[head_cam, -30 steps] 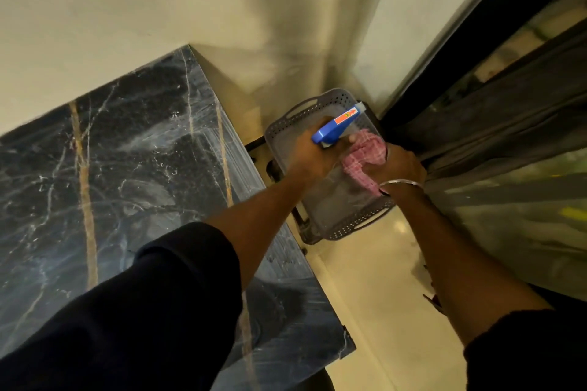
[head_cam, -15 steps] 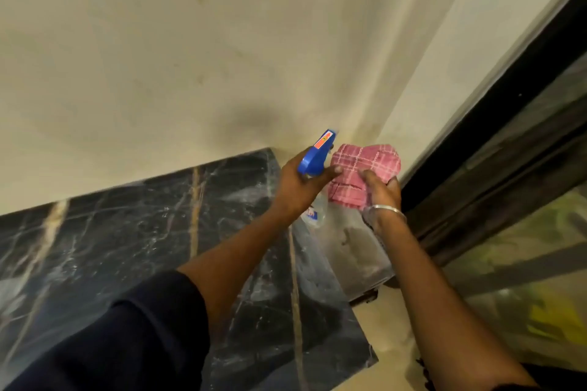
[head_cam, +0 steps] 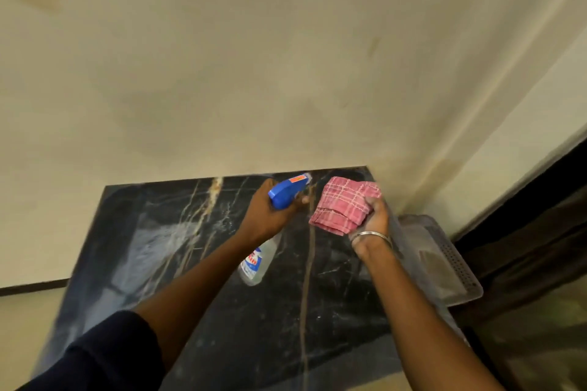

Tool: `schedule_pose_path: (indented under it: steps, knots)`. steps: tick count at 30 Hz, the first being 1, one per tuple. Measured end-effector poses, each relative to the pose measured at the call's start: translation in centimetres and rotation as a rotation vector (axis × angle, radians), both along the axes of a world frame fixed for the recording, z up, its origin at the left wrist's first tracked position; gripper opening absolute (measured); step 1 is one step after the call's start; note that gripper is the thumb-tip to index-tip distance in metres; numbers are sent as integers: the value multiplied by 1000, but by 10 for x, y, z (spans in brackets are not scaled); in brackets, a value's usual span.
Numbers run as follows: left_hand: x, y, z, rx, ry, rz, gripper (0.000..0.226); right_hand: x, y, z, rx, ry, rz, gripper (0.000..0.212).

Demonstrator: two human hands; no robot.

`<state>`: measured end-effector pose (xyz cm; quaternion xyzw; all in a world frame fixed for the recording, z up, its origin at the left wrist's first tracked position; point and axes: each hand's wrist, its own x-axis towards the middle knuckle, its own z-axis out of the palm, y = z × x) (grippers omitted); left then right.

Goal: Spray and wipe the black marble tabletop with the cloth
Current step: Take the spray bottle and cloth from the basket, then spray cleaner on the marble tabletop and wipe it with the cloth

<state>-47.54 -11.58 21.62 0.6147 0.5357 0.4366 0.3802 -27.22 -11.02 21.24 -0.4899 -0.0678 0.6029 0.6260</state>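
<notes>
We see the left grip (head_cam: pixel 270 216) closed round the neck of the spray bottle (head_cam: pixel 255 262), fingers curled just under its blue trigger head (head_cam: pixel 287 195). The clear body hangs below the grip and slants back toward the person, while the nozzle points away beyond the knuckles. We judge it is held this way to aim over the far end of the black marble table (head_cam: pixel 333 320), which lies beneath both grips and reaches the cream wall (head_cam: pixel 254 73) ahead of them. Whether a finger rests on the trigger we cannot quite tell, since that spot is blurred.

The right grip (head_cam: pixel 373 222) pinches the pink checked cloth (head_cam: pixel 344 209), which is folded into a pad. Thumb and fingers clamp its near edge, so the bulk stands ahead and to the left of the grip, just beside the trigger head. We take it the cloth is held raised off the marble so it stays dry and ready to come down once liquid has landed. Neither spraying nor wiping looks begun.

A grey perforated basket (head_cam: pixel 457 260) sits lower, to the right of the right grip and off the table's edge, probably where the cleaning things are stored. A metal bangle (head_cam: pixel 371 234) circles the wrist just behind that grip.

By our count there is one spray bottle, one cloth, one basket, one bangle, one table and two grips, both occupied.
</notes>
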Motion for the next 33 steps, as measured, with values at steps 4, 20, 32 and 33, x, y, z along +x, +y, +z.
schedule_pose_path:
  steps: [4, 20, 32, 33]
  knots:
    - [-53, -30, -7, 26, 88, 68, 40, -47, -8, -8, -15, -9, 58, 43]
    - [-95, -66, -3, 49, 197, 154, 28, -88, 8, -24, -60, -27, 256, 29]
    - [-142, -75, -9, 6, 245, 255, 19, -142, 17, -35, -83, 32, 356, 22]
    - [-149, -75, -9, -7, 243, 251, 18, -149, 18, -40, -89, 29, 365, 25]
